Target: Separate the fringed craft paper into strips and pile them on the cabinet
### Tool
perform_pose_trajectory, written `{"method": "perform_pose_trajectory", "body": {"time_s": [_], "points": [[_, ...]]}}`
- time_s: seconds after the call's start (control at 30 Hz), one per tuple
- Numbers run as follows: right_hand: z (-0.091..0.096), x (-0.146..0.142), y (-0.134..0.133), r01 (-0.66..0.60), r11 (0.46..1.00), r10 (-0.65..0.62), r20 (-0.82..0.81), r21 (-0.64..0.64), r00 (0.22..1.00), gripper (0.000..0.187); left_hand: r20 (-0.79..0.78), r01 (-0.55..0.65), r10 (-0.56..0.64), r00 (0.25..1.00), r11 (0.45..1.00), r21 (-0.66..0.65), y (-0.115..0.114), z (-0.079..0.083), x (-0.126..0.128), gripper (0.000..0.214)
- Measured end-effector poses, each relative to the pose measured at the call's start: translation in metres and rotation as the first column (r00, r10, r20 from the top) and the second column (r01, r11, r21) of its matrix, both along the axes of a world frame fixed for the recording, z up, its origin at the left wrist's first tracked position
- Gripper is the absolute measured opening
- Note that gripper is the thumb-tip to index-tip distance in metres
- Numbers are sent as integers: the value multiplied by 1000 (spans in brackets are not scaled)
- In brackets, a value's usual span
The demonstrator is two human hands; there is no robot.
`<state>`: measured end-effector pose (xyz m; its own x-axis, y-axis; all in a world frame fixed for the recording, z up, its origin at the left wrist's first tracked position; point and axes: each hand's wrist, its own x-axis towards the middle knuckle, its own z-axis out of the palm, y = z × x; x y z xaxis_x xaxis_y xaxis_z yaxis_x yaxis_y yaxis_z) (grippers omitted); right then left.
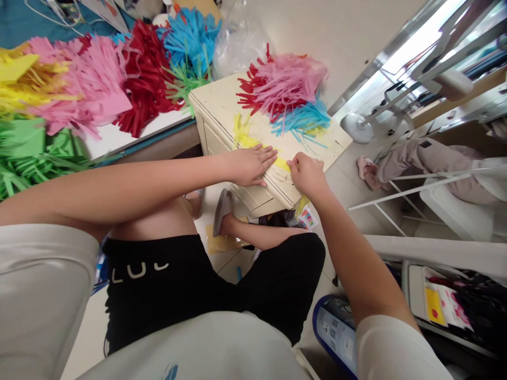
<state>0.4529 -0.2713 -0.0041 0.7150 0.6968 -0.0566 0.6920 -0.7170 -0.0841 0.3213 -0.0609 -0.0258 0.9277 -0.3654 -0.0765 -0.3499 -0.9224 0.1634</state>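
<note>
My left hand (pixel 249 165) lies flat with its fingers stretched out, pressing on a yellow fringed paper sheet (pixel 244 138) on top of a small cream cabinet (pixel 222 100). My right hand (pixel 307 173) is closed in a pinch on the near edge of the same yellow paper, close to the left fingertips. Behind the hands on the cabinet lie piles of cut paper fringe: pink and red (pixel 283 84), and light blue (pixel 303 120).
A table at the left holds heaps of yellow, pink (pixel 85 82), red, blue (pixel 190 37) and green (pixel 29 153) fringed paper. Another person's legs (pixel 420 158) rest on a white chair at the right. A fan base (pixel 356 128) stands on the floor.
</note>
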Motion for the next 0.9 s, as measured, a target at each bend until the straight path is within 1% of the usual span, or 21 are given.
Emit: {"method": "perform_pose_trajectory", "body": {"time_s": [0.13, 0.23, 0.4, 0.5, 0.67, 0.9], "points": [[1, -2, 1, 11, 998, -8, 48, -61, 999, 28, 11, 0, 0, 1000, 1000, -30, 2, -3, 0, 102], [2, -4, 1, 32, 996, -25, 78, -79, 997, 30, 9, 4, -4, 1000, 999, -32, 3, -4, 0, 101], [8, -6, 6, 61, 991, -55, 53, -123, 997, 33, 23, -6, 6, 1000, 1000, -20, 2, -5, 1, 99], [12, -8, 8, 60, 985, -54, 41, -160, 998, 34, 50, -3, 5, 999, 999, -37, 3, -4, 2, 93], [13, -12, 7, 66, 983, -58, 49, -174, 997, 34, 104, -46, 52, 993, 997, -58, 10, -1, 6, 76], [10, -11, 5, 52, 982, -43, 52, -182, 998, 36, 136, -37, 44, 990, 998, -54, 18, -7, 7, 74]]}}
